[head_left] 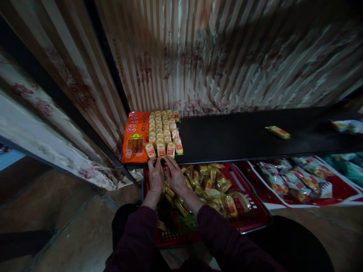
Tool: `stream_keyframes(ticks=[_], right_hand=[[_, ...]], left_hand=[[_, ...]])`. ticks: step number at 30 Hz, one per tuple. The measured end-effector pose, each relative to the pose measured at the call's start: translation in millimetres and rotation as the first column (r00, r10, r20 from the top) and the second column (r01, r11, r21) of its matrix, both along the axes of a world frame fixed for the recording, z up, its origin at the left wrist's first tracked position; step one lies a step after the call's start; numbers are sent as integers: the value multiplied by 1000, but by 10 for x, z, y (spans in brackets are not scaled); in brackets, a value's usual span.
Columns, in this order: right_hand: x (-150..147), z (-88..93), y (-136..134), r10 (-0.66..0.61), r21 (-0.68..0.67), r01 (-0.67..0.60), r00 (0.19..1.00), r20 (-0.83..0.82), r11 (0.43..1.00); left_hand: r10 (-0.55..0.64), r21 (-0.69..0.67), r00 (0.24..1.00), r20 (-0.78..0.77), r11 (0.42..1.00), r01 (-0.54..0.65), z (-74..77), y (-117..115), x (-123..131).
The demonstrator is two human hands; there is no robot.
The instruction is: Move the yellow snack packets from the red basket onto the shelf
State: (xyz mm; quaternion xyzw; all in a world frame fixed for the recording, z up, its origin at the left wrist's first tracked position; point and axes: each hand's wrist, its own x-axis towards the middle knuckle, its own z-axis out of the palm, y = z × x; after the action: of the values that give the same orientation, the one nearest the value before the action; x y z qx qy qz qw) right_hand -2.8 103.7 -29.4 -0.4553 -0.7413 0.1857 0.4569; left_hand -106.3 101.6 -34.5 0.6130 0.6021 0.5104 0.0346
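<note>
On the left part of a black shelf (221,138), rows of small yellow snack packets (159,128) with red and white labels stand close together. My left hand (155,176) is at the shelf's front edge, its bent fingertips at the lower end of a front snack packet (161,149). Close beside it, my right hand (175,176) has its fingers bent against the same packet's lower end and the one to its right. Both hands look closed at the fingertips, which partly hide the packet's bottom. Orange snack bags (135,141) lie overlapped directly left of the rows.
Below the shelf, a red plastic basket (255,217) holds many loose yellow-wrapped packets. A single yellow packet (279,132) lies farther right on the shelf. Another red container (344,190) with colourful bags (300,179) stands at the right. A pleated patterned curtain (198,56) hangs behind the shelf.
</note>
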Motion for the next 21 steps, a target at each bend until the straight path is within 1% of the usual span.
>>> stream_keyframes(ticks=[3, 6, 9, 13, 21], right_hand=[[30, -13, 6, 14, 32, -15, 1000, 24, 999], [75, 18, -14, 0, 81, -6, 998, 70, 997], [114, 84, -50, -67, 117, 53, 991, 118, 992], [121, 148, -60, -165, 109, 151, 978, 129, 983], [83, 115, 57, -137, 108, 118, 971, 196, 987]], left_hand=[[-4, -6, 1000, -15, 1000, 4, -4, 14, -13], [5, -12, 999, -38, 1000, -5, 7, 16, -18], [24, -21, 998, -66, 999, -26, 29, 13, -10], [44, -26, 996, -78, 999, -47, 53, 11, 6], [56, -46, 993, -103, 997, -61, 40, 16, 0]])
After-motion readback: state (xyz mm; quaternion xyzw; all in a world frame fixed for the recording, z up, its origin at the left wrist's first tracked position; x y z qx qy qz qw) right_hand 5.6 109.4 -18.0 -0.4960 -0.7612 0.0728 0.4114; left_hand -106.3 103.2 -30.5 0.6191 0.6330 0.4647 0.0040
